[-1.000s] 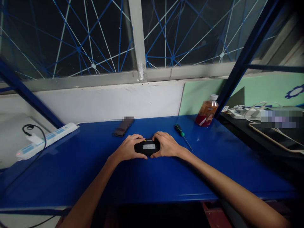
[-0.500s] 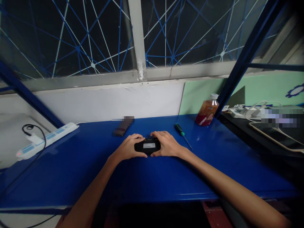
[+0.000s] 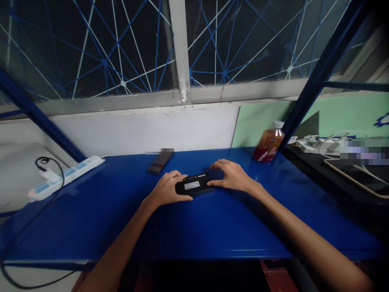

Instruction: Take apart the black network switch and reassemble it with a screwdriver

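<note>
A black oblong device with a white label lies on the blue table. My left hand grips its left end, fingers curled over the top and thumb along the near side. My right hand is off the device, just to its right, with fingers spread low over the table and the thumb near the device's right end. This hand covers the spot where the green-handled screwdriver lay; only a hint of green shows at its far edge.
A dark phone lies behind the device. An orange drink bottle stands at the back right. A white power strip with a black cable sits at the left. A black desk with a tablet and cables adjoins on the right.
My right hand has let go of the device's right end and moved right and back, over the screwdriver. The device's right end has swung slightly away. The left hand keeps its hold.
</note>
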Demonstrator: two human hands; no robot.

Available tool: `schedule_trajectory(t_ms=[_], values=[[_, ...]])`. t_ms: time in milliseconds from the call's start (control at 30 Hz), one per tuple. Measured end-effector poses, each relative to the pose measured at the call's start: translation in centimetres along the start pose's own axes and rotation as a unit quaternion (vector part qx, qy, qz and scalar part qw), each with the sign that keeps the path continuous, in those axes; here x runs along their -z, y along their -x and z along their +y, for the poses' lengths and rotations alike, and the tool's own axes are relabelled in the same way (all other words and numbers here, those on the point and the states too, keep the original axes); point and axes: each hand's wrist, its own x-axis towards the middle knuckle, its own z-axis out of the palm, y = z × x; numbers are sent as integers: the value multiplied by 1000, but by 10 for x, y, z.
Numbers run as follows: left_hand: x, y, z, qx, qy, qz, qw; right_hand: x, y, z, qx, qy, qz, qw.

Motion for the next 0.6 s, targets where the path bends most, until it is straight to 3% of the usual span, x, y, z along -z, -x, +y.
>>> schedule_trajectory(t_ms=[167,233,300,467,600], values=[[-6,-1,1,11,-8,77,997,-4,-1,-16,-89,-41,8,995],[-10,-1,1,4,-21,128,992,-12,0,-24,-118,-130,-19,984],[-13,-2,4,-10,-36,180,983,-21,1,-31,-146,-244,-50,957],[-18,-3,15,-23,-59,270,961,-43,0,-40,-221,-375,-66,898],[-20,-4,22,-15,-59,318,946,-54,-4,-48,-274,-534,-55,798]])
